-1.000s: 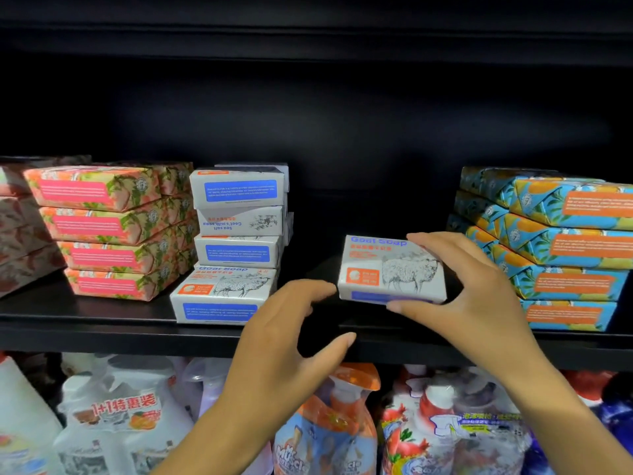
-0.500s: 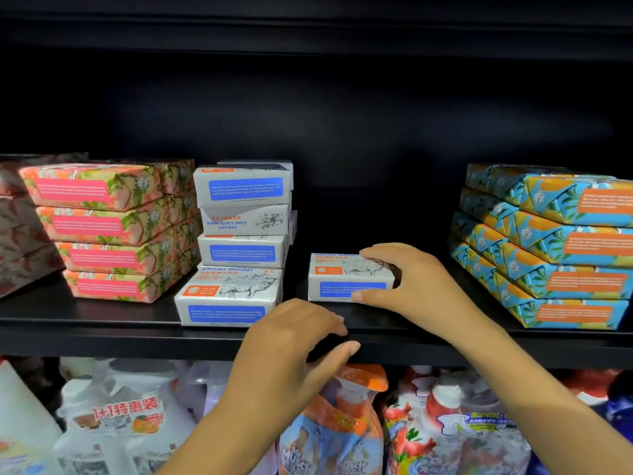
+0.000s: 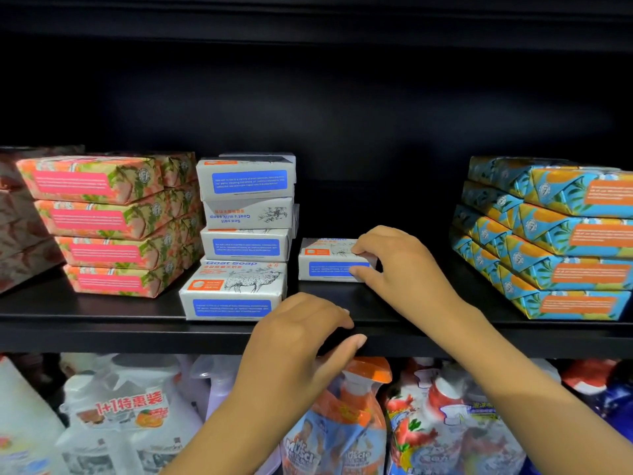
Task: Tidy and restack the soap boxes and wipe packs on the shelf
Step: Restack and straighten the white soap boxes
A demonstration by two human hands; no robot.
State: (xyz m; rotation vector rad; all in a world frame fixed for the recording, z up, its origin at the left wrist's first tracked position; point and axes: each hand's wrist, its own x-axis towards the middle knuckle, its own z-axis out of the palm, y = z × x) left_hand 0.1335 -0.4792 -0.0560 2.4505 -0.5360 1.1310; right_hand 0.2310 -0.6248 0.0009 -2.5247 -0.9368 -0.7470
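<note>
Centrally, right hand [image 3: 402,269] grips soap box [image 3: 325,267]; shelf [image 3: 478,298] gap rightward.

The left grip [image 3: 298,332] is a bare hand with slim fingers and smooth skin. Its thumb nail [image 3: 360,341] is a little long, with a round tip and a plain look. The right grip [image 3: 402,265] is a bare hand too, with small knuckle bumps on its back. The left forearm [image 3: 239,423] and the right forearm [image 3: 531,389] are bare and smooth, right down to the bottom edge of the view.
</note>
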